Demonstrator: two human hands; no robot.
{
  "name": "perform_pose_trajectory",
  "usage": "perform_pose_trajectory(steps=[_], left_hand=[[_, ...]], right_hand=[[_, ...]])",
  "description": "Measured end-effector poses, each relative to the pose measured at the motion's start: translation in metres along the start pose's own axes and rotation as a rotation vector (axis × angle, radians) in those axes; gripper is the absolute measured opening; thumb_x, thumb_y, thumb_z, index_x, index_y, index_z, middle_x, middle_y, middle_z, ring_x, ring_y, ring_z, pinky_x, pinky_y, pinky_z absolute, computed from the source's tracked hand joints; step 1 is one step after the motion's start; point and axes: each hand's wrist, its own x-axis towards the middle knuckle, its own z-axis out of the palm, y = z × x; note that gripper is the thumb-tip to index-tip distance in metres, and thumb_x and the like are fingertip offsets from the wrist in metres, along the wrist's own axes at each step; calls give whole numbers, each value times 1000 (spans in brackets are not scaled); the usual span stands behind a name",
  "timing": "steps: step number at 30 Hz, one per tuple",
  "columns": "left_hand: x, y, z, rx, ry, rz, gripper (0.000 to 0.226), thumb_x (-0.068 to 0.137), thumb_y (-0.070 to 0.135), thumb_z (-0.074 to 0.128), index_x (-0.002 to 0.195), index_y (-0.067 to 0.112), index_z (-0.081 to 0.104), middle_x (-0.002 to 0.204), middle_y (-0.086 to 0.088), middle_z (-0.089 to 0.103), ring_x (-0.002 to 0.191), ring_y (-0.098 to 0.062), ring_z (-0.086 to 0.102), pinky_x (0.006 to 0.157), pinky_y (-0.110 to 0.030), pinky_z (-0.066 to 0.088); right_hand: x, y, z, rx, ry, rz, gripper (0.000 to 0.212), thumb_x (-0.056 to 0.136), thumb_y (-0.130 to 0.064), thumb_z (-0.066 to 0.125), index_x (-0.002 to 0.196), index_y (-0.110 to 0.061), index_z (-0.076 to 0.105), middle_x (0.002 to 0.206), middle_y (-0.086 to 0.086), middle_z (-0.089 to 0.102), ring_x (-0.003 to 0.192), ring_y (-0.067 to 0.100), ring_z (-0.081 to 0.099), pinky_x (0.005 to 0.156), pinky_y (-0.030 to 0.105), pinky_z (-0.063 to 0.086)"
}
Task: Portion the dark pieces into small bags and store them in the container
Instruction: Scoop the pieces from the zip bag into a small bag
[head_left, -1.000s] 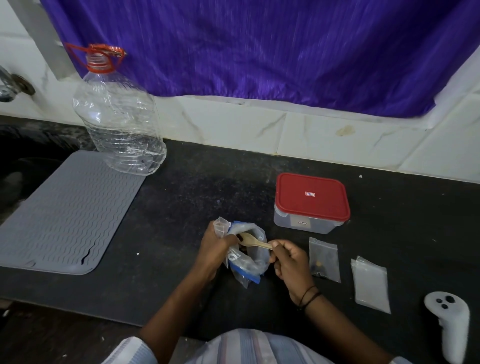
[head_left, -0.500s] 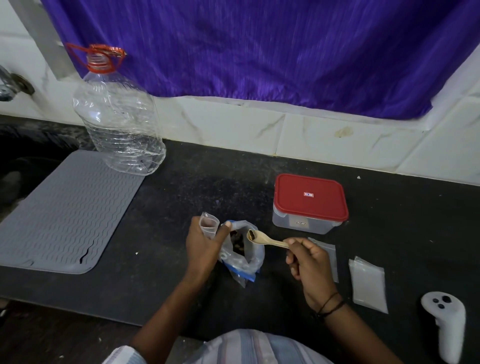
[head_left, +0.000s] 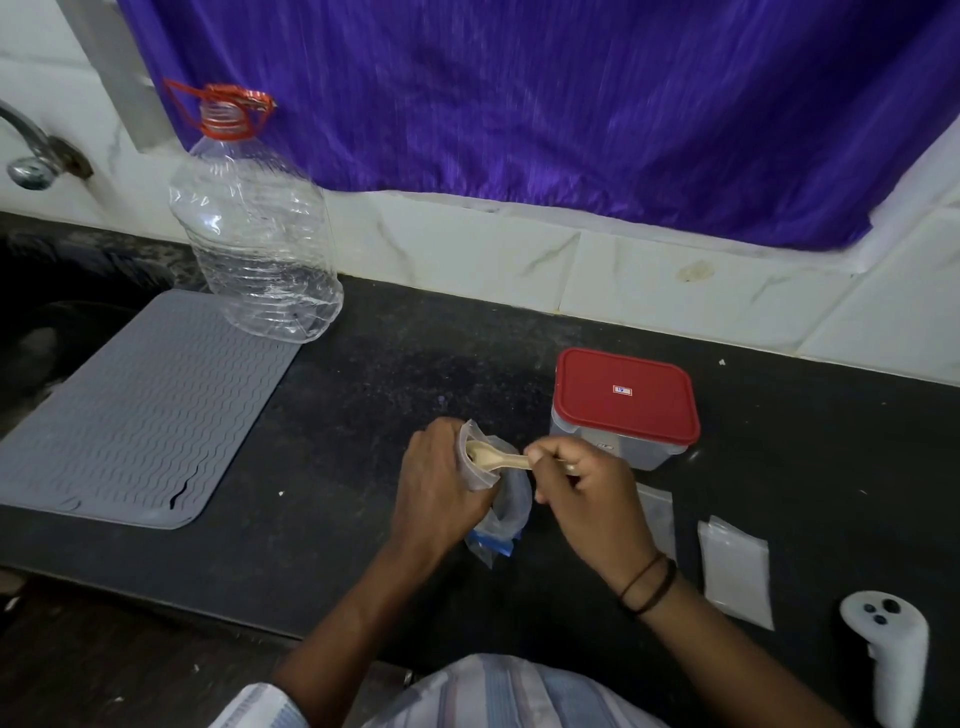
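**A:** What is nearest the camera?

**B:** A striped garment, then two forearms reaching onto a dark counter (head_left: 363, 395). The left hand (head_left: 441, 488) curls around a small clear bag (head_left: 474, 462), holding its mouth open, with a larger clear bag (head_left: 511, 512) with a blue strip held just beside it. The right hand (head_left: 587, 499) pinches the handle of a wooden spoon (head_left: 493, 458), whose bowl sits in the small bag's mouth.

**A:** So which step is this?

**B:** Likely tipping a spoonful of dark pieces into the small bag; the pieces themselves are hidden. Next, I judge, the spoon must tilt without spilling, then withdraw so the bag can be closed.

**A:** Anything else?

**B:** To the right, two flat small bags (head_left: 735, 571) lie on the counter, one partly behind the wrist, and a white controller (head_left: 891, 654) lies near the edge. Farther back stands the container (head_left: 623, 405), its red lid closed. Beyond, on the left, are a grey mat (head_left: 140, 405) and an empty plastic bottle (head_left: 254, 228).

**A:** Any writing?

**B:** A small white label on the lid, too small to read.
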Motion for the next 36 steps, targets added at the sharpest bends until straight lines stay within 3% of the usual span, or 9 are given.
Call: perform_pose_trajectory(steps=[3, 6, 12, 15, 19, 23, 29, 33, 36], left_hand=[[-2, -1, 0, -49, -19, -17, 29, 78, 36, 74, 87, 29, 48, 84, 10, 55, 77, -3, 51, 68, -22, 43], [-3, -5, 0, -133, -4, -71, 31, 76, 48, 67, 91, 28, 48, 88, 8, 58, 80, -7, 55, 69, -24, 44], [0, -14, -10, -219, 46, -267, 46, 75, 37, 83, 105, 30, 48, 98, 10, 61, 93, -9, 60, 76, -28, 50], [1, -17, -12, -271, 96, -318, 44, 77, 34, 82, 104, 26, 48, 95, 6, 63, 88, -11, 63, 72, -27, 49], [-1, -11, -13, -307, 121, -295, 39, 83, 30, 78, 104, 22, 46, 92, 6, 61, 84, -7, 61, 71, -24, 47], [-2, -5, -13, -285, 110, -256, 45, 81, 33, 79, 105, 21, 43, 92, 7, 58, 82, -5, 59, 68, -19, 44], [-4, 14, -10, -184, -1, -150, 50, 83, 39, 76, 109, 25, 36, 95, 12, 52, 81, -2, 56, 62, -9, 43], [-8, 28, -1, -114, -48, -17, 40, 87, 29, 69, 104, 28, 33, 95, 8, 51, 81, -6, 56, 62, -26, 48], [-10, 33, 2, -130, -112, -35, 49, 84, 43, 69, 106, 34, 27, 101, 9, 51, 87, -4, 56, 66, -27, 51]], right_hand=[[5, -2, 4, -491, -128, -516, 22, 91, -18, 50, 101, -16, 70, 81, -4, 64, 67, 7, 56, 57, 20, 48], [9, -6, 2, -619, -64, -669, 22, 89, -15, 51, 100, -15, 70, 79, -1, 62, 65, 11, 53, 56, 19, 43], [7, 3, -4, -278, 159, -297, 18, 95, -23, 50, 93, -15, 66, 71, -8, 61, 58, 3, 50, 52, 20, 42], [6, 23, 8, -405, 28, -114, 6, 95, -26, 54, 92, -21, 57, 66, -10, 55, 54, 6, 51, 46, 27, 44], [0, 53, 30, -387, -217, 77, 6, 97, -31, 52, 93, -27, 51, 80, -7, 57, 72, 9, 57, 61, 33, 52], [-7, 63, 36, -593, -143, -14, 25, 93, -42, 49, 112, -29, 58, 112, -7, 49, 101, 12, 46, 83, 29, 47], [0, 10, 14, -108, -158, -242, 37, 94, -49, 49, 125, -27, 54, 116, -10, 53, 108, 4, 51, 90, 22, 45], [4, 3, 14, -198, -135, -346, 21, 91, -36, 59, 103, -19, 64, 97, -7, 59, 89, 10, 53, 78, 27, 47], [1, 6, 10, -49, -23, -191, 2, 90, -16, 65, 90, -18, 65, 86, -9, 61, 79, 6, 57, 70, 25, 50]])
